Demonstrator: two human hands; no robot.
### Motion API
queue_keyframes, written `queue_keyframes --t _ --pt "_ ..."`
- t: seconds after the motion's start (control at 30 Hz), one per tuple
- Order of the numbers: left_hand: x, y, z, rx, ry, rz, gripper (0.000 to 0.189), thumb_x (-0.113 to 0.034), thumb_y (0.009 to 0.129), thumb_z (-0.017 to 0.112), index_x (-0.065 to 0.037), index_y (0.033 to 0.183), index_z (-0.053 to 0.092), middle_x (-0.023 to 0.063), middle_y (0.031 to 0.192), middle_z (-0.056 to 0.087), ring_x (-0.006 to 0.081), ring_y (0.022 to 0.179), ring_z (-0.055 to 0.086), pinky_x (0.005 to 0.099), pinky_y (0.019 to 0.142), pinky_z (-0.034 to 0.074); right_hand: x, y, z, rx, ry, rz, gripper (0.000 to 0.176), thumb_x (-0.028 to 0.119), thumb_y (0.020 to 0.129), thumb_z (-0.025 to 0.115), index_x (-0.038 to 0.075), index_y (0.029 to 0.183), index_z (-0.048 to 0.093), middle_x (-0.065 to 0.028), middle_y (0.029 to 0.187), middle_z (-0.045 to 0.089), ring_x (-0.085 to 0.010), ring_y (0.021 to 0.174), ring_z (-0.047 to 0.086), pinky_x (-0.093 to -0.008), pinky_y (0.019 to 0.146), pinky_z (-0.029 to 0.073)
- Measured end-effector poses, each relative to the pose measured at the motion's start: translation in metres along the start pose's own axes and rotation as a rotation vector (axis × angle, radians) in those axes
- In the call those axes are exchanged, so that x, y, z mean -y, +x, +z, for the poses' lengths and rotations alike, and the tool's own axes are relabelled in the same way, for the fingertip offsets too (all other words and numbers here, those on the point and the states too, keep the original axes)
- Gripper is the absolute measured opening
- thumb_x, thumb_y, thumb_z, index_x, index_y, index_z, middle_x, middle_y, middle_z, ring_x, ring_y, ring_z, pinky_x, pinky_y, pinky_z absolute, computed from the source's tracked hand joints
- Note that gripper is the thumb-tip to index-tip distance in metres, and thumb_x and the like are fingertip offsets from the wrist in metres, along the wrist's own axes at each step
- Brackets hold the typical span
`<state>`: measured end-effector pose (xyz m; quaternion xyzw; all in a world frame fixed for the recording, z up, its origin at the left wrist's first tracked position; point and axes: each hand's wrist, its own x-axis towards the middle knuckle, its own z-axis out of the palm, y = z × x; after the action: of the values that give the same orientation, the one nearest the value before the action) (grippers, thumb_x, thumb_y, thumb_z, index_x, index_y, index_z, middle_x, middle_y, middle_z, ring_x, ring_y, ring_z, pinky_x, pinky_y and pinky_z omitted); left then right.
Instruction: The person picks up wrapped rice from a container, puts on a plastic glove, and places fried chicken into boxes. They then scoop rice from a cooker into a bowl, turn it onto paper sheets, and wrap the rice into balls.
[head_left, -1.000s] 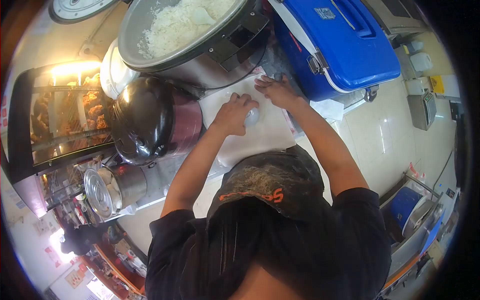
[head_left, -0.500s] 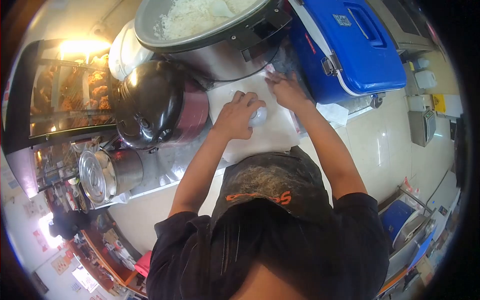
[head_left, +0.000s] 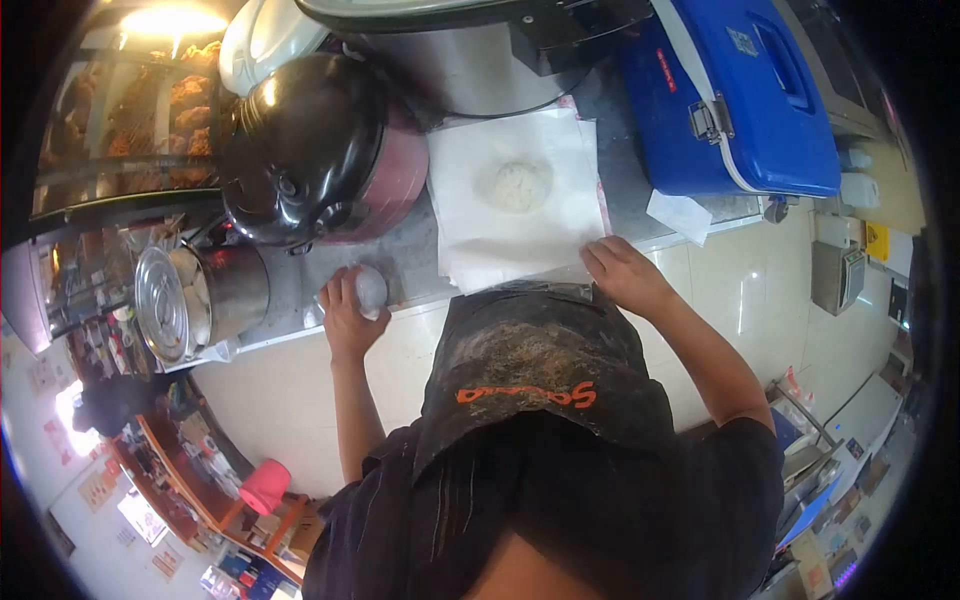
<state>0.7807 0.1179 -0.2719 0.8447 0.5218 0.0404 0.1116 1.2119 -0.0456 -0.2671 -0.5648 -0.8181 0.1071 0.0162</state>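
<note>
A round mound of rice (head_left: 520, 185) lies in the middle of a white paper sheet (head_left: 480, 240) on the steel counter. My left hand (head_left: 348, 312) is at the counter's near edge, left of the sheet, closed around a small white cup (head_left: 371, 288). My right hand (head_left: 620, 272) rests on the near right corner of the paper sheet, fingers spread, holding nothing that I can see.
A black and maroon rice cooker (head_left: 310, 150) stands left of the sheet, a large steel pot (head_left: 470, 50) behind it, a blue cooler box (head_left: 740, 90) to the right. A steel steamer with buns (head_left: 190, 300) sits at far left, beside a lit fried-food display (head_left: 120, 110).
My left hand lifted the white cup off the sheet and moved it left to the counter edge, leaving a rice mound. My right hand slid back to the sheet's near right corner.
</note>
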Motion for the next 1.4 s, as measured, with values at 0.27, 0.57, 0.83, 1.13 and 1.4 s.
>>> queue_keyframes --t 0.27,0.57,0.83,1.13,1.4 --pt "-0.078 0.021 -0.039 -0.149 -0.025 0.12 0.062 -0.026 0.07 0.083 -0.009 0.125 0.06 0.0166 0.136 0.052 0.0424 0.127 0.046 0.0526 0.1 0.044 -0.01 0.014 0.006 -0.109 0.238 0.149 0.027 0.004 0.078 0.066 0.001 0.104 0.07 -0.0123 0.097 0.064 -0.0284 0.095 0.061 -0.0366 0.087 0.05" --pt "-0.162 0.049 0.017 0.098 -0.458 0.3 0.04 -0.025 0.079 0.077 -0.011 0.116 0.066 0.0069 0.117 0.066 0.0307 0.109 0.06 0.0431 0.093 0.05 -0.021 0.052 -0.03 -0.314 0.562 0.255 0.011 0.009 0.076 0.078 0.003 0.084 0.072 -0.0073 0.097 0.066 -0.0276 0.09 0.061 -0.0387 0.078 0.048" --pt "-0.102 0.056 0.056 0.04 -0.765 0.291 0.015 -0.002 0.078 0.075 -0.005 0.093 0.073 0.008 0.104 0.072 0.0301 0.098 0.066 0.0385 0.088 0.053 -0.048 0.028 0.004 -0.208 0.751 0.287 0.023 0.005 0.079 0.076 0.001 0.101 0.07 -0.0099 0.118 0.069 -0.03 0.121 0.059 -0.0408 0.098 0.046" --pt "-0.095 0.053 0.09 0.078 -1.157 -0.186 0.014 -0.015 0.092 0.07 -0.001 0.091 0.071 0.0069 0.075 0.07 0.0164 0.063 0.062 0.0282 0.064 0.05 -0.033 0.031 0.054 -0.412 0.853 0.681 0.019 0.017 0.095 0.064 0.002 0.103 0.069 -0.0132 0.087 0.072 -0.0283 0.074 0.068 -0.0331 0.069 0.051" --pt "-0.126 0.085 0.08 -0.254 -0.419 -0.028 0.017 -0.016 0.089 0.069 -0.006 0.103 0.069 0.0123 0.095 0.069 0.0261 0.076 0.063 0.0397 0.067 0.051 -0.026 0.086 0.014 -0.266 0.131 0.734 0.012 0.01 0.089 0.063 0.001 0.095 0.068 -0.0154 0.089 0.068 -0.0368 0.086 0.063 -0.0419 0.078 0.052"
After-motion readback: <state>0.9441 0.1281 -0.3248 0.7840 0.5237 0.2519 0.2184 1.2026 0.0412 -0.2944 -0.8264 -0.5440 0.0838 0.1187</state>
